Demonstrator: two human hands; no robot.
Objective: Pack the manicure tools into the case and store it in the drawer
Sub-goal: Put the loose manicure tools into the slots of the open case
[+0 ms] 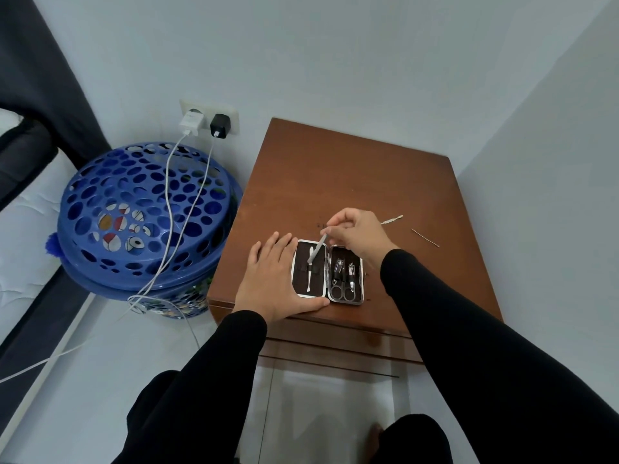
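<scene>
An open manicure case with a dark lining lies near the front edge of the brown cabinet top. Scissors and clippers sit strapped in its right half. A thin tool lies in the left half. My left hand rests flat on the case's left side, thumb along its front edge. My right hand pinches a slim metal tool whose tip points down into the left half. Two loose tools, a twisted pusher and a thin pick, lie on the top to the right.
Drawer fronts show below the cabinet's front edge. A blue perforated basket stands on the floor to the left, with charger cables draped over it from a wall socket. A bed edge lies at far left; walls close in behind and right.
</scene>
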